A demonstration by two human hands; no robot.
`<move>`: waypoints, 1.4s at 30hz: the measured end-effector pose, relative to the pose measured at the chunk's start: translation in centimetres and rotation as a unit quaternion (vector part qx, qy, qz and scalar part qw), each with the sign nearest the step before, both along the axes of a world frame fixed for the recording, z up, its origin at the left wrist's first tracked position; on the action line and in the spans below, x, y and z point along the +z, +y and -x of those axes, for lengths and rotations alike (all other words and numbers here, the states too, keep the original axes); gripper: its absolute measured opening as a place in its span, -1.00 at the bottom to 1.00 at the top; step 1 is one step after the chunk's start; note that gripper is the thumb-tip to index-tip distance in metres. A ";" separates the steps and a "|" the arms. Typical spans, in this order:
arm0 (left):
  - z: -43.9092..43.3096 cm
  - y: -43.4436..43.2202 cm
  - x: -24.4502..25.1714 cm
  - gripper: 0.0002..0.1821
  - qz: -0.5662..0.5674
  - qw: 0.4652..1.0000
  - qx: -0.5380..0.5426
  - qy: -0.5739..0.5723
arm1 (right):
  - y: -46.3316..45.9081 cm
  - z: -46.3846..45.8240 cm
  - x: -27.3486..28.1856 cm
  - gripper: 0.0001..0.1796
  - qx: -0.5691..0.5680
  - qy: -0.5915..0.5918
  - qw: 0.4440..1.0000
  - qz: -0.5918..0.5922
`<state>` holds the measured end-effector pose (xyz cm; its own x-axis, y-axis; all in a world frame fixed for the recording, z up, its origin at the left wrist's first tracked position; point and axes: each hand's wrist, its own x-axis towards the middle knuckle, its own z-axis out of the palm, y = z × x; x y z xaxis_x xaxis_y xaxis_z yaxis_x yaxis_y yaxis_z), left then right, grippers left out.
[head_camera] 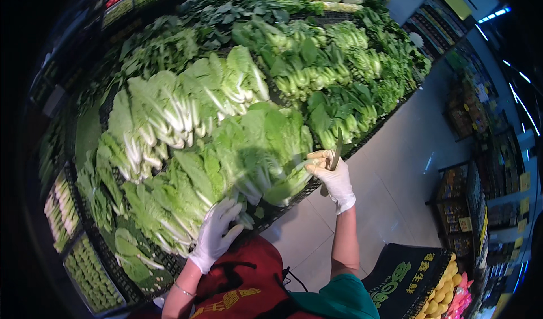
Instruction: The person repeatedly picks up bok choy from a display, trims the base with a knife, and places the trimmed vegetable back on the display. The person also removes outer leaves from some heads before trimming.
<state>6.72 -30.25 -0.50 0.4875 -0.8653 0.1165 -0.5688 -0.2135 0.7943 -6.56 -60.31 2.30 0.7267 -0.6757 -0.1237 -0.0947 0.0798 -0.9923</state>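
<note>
Both hands wear thin white gloves. My right hand (333,175) is closed around a knife (337,149), its blade pointing up, and its fingertips touch a pale leaf stalk at the right end of the front row. My left hand (217,230) rests at the front edge of the leafy greens (186,200), fingers apart, by the white stalk bases; whether it grips a stalk is hidden. Between the hands lie long-leaved light green heads (263,149). Behind them is a row of greens with white stalks (169,107).
Bunches of darker greens (335,115) fill the display's right side. A black mesh edge (275,217) borders the display close to my body. At lower left stand trays of packed green vegetables (91,276). Yellow fruit (441,293) is at lower right, shelves (458,204) beyond the tiled floor.
</note>
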 end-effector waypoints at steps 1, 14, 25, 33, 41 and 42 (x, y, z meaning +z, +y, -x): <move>0.2 -0.2 0.7 -0.29 0.009 0.998 0.030 0.056 | 1.4 -0.7 0.7 -0.68 0.046 0.018 0.998 -0.050; -1.6 6.6 1.4 -0.45 0.091 0.876 0.193 0.433 | 17.0 -9.9 -1.3 -0.68 0.301 0.050 0.931 -0.200; -3.2 9.9 1.2 -0.45 0.087 0.854 0.192 0.477 | 18.0 -10.5 -3.0 -0.55 0.372 0.029 0.891 -0.259; -2.7 10.7 -2.2 -0.46 0.137 0.825 0.168 0.522 | 20.3 -10.9 -4.9 -0.60 0.339 0.001 0.921 -0.193; -1.2 11.3 -2.3 -0.60 0.090 0.843 0.289 0.445 | 22.8 -11.9 -5.7 -0.63 0.390 0.063 0.903 -0.165; -1.1 11.7 -2.2 -0.61 0.067 0.859 0.299 0.410 | 23.0 -12.0 -5.5 -0.65 0.398 0.075 0.904 -0.137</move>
